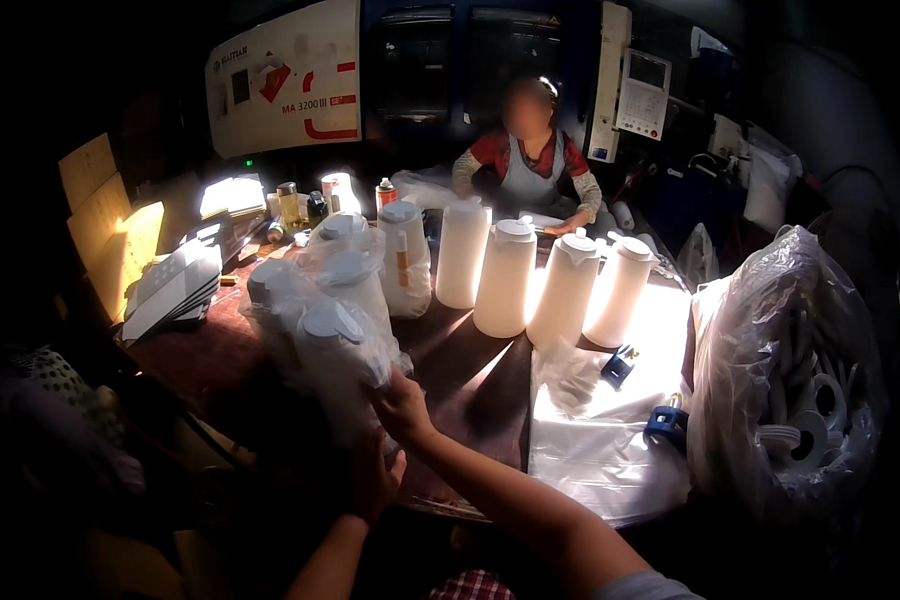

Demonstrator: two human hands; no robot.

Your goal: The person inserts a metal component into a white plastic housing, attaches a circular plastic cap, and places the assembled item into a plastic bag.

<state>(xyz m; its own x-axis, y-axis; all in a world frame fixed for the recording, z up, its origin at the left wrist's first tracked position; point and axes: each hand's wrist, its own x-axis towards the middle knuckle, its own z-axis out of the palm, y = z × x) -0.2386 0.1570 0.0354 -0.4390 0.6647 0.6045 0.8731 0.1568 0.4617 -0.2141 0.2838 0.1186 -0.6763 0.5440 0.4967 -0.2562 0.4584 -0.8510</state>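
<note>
Both my hands are on a white plastic jug wrapped in a clear bag [338, 360] at the near edge of a dark table [470, 385]. My right hand [402, 405] grips the bag's lower right side. My left hand [373, 478] presses the bag from below. Several more bagged jugs [345, 262] stand behind it. Further right, several unwrapped white jugs with lids [504, 278] stand in a row.
A person in a grey apron [526, 160] sits across the table. A big clear bag of white plastic parts [790, 380] stands at the right. Flat clear bags [595, 440] and two blue tape dispensers [667, 424] lie near it. Bottles [290, 203] and stacked sheets [170, 285] occupy the left.
</note>
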